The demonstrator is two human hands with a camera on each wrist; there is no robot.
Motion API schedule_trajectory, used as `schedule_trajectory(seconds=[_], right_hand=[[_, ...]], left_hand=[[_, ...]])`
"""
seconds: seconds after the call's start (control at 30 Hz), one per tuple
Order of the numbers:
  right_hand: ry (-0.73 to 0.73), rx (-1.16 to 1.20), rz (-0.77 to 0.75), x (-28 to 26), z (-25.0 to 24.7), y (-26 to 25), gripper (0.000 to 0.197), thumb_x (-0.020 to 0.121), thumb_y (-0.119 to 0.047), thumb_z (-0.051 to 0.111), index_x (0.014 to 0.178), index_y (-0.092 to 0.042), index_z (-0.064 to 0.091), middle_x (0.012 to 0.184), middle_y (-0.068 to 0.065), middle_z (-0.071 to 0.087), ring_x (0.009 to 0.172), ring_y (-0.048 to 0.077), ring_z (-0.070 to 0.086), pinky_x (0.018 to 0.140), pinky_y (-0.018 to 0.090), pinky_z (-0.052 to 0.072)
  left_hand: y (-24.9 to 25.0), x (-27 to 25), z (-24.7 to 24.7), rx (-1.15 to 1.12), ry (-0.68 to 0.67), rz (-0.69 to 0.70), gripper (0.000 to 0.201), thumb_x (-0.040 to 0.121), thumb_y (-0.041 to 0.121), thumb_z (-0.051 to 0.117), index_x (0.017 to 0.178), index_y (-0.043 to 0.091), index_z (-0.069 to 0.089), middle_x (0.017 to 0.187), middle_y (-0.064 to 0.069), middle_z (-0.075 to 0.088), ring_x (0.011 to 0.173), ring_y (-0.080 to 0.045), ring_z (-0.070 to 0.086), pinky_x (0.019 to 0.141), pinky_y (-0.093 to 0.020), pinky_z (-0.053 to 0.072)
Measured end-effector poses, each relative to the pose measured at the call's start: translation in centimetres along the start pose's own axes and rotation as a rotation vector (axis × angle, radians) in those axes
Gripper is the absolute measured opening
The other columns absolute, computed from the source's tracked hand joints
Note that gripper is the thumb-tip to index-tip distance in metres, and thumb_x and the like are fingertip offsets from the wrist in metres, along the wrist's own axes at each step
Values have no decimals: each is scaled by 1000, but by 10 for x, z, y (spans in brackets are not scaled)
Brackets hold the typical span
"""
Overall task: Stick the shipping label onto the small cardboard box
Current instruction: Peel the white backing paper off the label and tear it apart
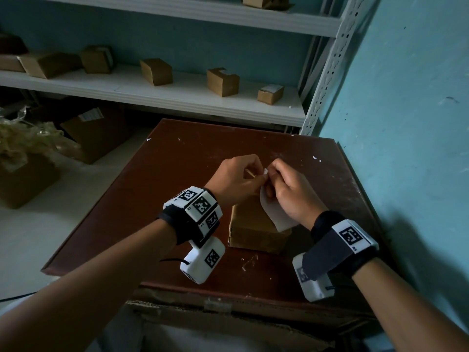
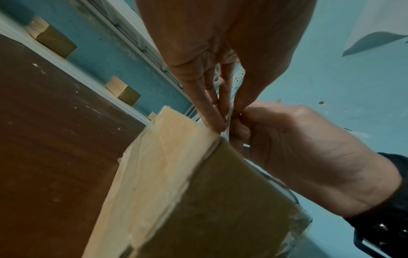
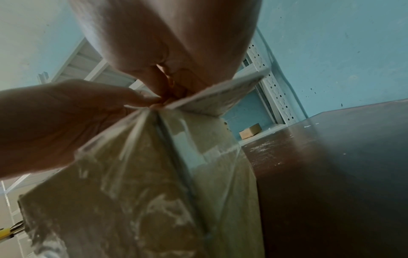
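White metal shelving (image 1: 177,97) against the blue wall carries several small brown cartons. Before it, a dark red-brown wooden table (image 1: 177,161) bears the small tape-wrapped cardboard box (image 1: 253,232). Above the box, the left hand (image 1: 233,179) and right hand (image 1: 291,191) both pinch one corner of the white paper shipping label (image 1: 275,214), fingertips meeting, label clear of the box top.

No text can be read; wrist markers (image 1: 201,205) bear only coded patterns.
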State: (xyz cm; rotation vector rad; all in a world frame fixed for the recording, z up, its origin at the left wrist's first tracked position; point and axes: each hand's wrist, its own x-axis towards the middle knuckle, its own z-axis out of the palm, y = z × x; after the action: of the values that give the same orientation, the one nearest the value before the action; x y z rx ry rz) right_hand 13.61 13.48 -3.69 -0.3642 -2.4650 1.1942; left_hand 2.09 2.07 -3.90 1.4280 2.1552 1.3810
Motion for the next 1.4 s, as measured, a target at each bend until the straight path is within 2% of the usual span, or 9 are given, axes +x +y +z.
schedule_trajectory(seconds=[0.13,0.27,0.33,0.53,0.87,1.03,1.17,1.3,1.4], right_hand=[[5,-16,6,0,0,1,26,104,-17,36,81,-13,49,69,0,53,61,6,49,58,20,40],[8,-41,2,0,0,2,25,103,-17,36,82,-15,49,69,0,54,65,12,52,65,37,45],[7,-40,3,0,0,1,25,104,-18,36,83,-14,50,69,1,54,64,12,52,66,42,45],[10,-51,4,0,0,1,24,104,-19,37,85,-13,51,68,-1,55,62,10,54,66,39,47],[12,-78,15,-1,0,1,24,103,-20,37,84,-16,51,69,-1,55,62,8,52,60,25,41],[16,-80,30,0,1,1,24,103,-20,37,84,-14,51,72,4,58,65,14,53,61,29,40],[23,-85,26,-1,0,0,24,103,-18,37,84,-13,51,73,7,59,65,17,55,60,28,42],[22,-86,35,-1,0,0,23,102,-18,38,85,-12,52,74,7,61,69,21,58,64,36,46],[17,-93,34,-1,0,-1,23,102,-18,38,85,-13,52,73,6,60,67,19,58,66,40,48]], left_hand=[[0,0,0,-4,-4,-3,8,90,17,63,90,9,65,87,-2,69,82,-15,69,75,-42,59],[-1,1,-1,-3,-7,-3,8,92,12,59,90,8,66,86,-3,69,81,-15,70,75,-42,59],[-1,1,-1,1,-5,-10,9,92,12,59,90,7,67,86,-4,70,81,-15,70,75,-43,59],[-2,2,-1,2,-6,-15,12,92,12,57,90,7,68,85,-3,70,82,-14,70,77,-42,59],[-1,2,-1,-14,-13,-40,13,93,10,56,90,8,69,85,-2,71,79,-11,70,75,-39,60],[-1,1,-2,17,-30,-31,12,93,13,56,91,11,68,85,0,71,81,-12,69,78,-41,59],[-1,2,-2,49,-29,-3,11,92,12,57,92,12,68,87,2,70,81,-9,68,77,-36,59],[-2,1,-3,61,-28,16,10,92,13,59,90,17,68,85,4,69,79,-8,68,76,-35,59],[-2,1,-3,70,-29,30,10,91,13,59,89,17,68,85,4,69,80,-9,68,76,-36,59]])
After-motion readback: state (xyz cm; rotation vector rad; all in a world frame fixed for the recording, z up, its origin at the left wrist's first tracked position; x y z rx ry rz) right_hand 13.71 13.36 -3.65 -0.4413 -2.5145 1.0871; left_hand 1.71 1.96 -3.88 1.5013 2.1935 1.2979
